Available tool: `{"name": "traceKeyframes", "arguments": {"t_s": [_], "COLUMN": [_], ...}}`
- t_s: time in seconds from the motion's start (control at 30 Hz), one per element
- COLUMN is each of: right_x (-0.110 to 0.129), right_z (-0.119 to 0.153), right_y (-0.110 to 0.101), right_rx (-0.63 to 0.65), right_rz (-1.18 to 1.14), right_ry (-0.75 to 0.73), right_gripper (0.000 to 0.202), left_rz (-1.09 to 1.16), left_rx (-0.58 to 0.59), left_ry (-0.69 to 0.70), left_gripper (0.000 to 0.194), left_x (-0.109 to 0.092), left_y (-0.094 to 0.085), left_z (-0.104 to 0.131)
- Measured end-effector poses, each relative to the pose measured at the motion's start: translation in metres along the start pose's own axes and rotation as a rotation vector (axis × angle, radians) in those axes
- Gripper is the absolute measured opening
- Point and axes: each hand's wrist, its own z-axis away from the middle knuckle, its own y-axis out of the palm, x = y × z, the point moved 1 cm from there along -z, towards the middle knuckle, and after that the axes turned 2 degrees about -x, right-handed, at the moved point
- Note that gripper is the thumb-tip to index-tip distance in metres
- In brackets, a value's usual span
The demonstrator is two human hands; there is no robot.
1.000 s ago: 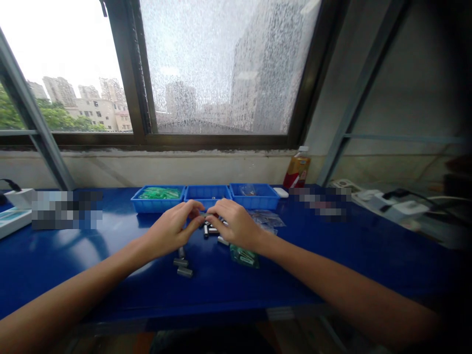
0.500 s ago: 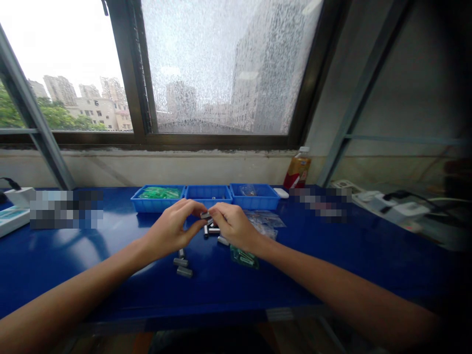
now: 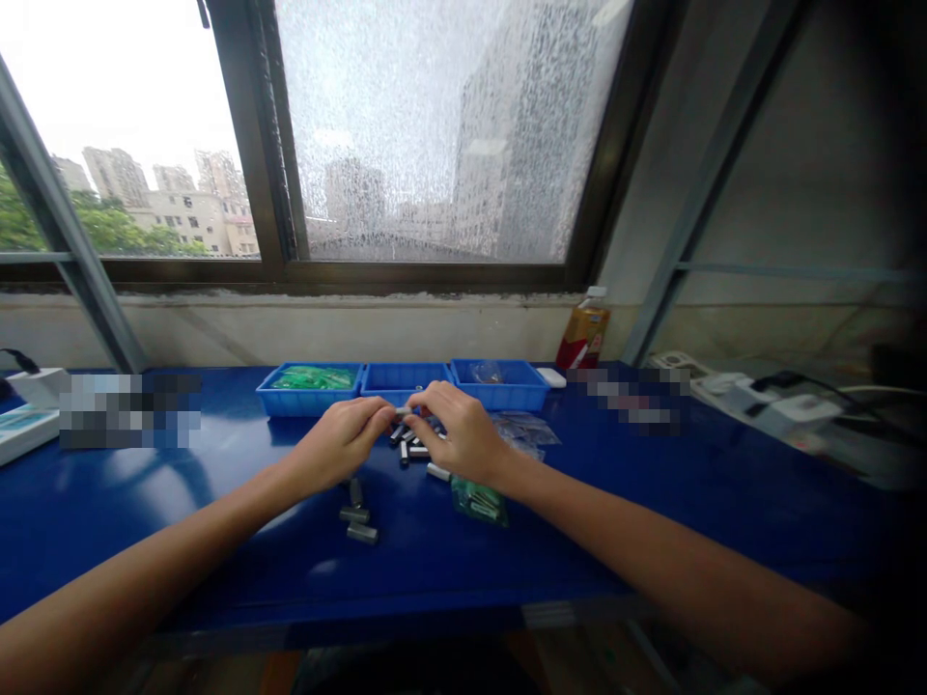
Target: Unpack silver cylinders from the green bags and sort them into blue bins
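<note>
Between the fingertips of both hands is a short metal cylinder [image 3: 403,413], its finer detail too small to make out. My left hand [image 3: 346,439] pinches its left end. At its other end, the thumb and fingers of my right hand [image 3: 458,431] are closed on it. Several similar metal cylinders [image 3: 405,453] lie in a loose pile just below the fingers, partly hidden by my right hand. A small group of metal cylinders [image 3: 361,533] rests nearer to me. A green plastic bag [image 3: 479,504] with slim metal pieces lies by my right wrist.
Three blue trays stand in a row behind my hands: the left tray [image 3: 269,400] holds green packets, the right tray [image 3: 532,398] a clear bag. Clear plastic bags [image 3: 527,431] lie beyond my right wrist. A bottle [image 3: 583,333] stands at the wall. Power strips [image 3: 786,413] sit at right.
The held cylinder has turned to lie more level between my hands. My left fingers have closed in on its end, and my right hand has shifted its grip and risen slightly.
</note>
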Motion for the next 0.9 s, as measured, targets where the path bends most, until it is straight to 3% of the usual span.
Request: {"name": "traceKeyframes", "arguments": {"t_s": [0.2,0.37,0.63,0.9], "right_x": [-0.048,-0.069,-0.051,-0.004], "right_z": [-0.003,0.002,0.0,0.002], "right_y": [0.002,0.004,-0.001,0.001], "right_rx": [-0.124,-0.104,-0.058,0.192], "right_rz": [0.24,0.322,0.262,0.075], "right_ry": [0.214,0.281,0.267,-0.062], "right_gripper": [0.02,0.021,0.02,0.023], "left_rz": [-0.119,-0.238,-0.32,-0.128], "left_rx": [0.162,0.16,0.157,0.058], "left_ry": [0.051,-0.062,-0.106,0.024], "left_gripper": [0.024,0.016,0.018,0.027], "left_x": [0.017,0.026,0.039,0.008], "left_y": [0.014,0.015,0.014,0.009], "left_z": [0.0,0.0,0.002,0.001]}}
